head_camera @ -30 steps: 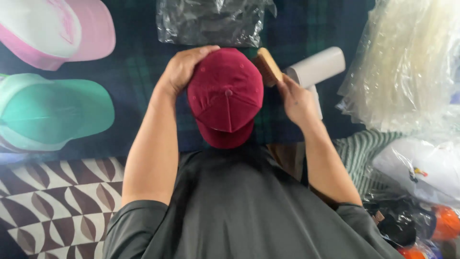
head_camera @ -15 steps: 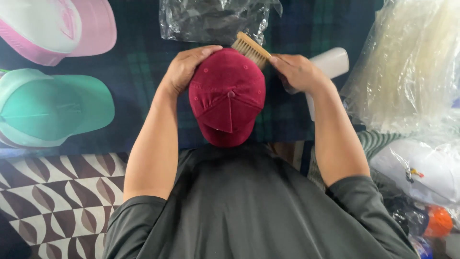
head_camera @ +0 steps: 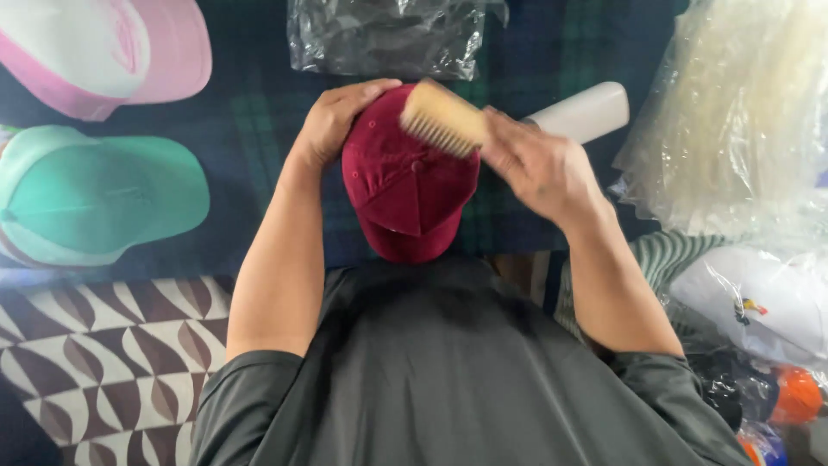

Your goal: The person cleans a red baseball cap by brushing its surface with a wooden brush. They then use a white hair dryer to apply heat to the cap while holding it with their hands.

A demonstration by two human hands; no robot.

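Left hand (head_camera: pixel 332 121): grip cupped on the maroon cap (head_camera: pixel 405 177).
Right hand (head_camera: pixel 539 164): grip clamped round the wooden brush (head_camera: pixel 440 116).
Writing: none readable.

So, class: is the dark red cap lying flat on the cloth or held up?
Held up. The left hand grips the dark red cap at its far side, while the right hand holds a wooden brush on its crown.
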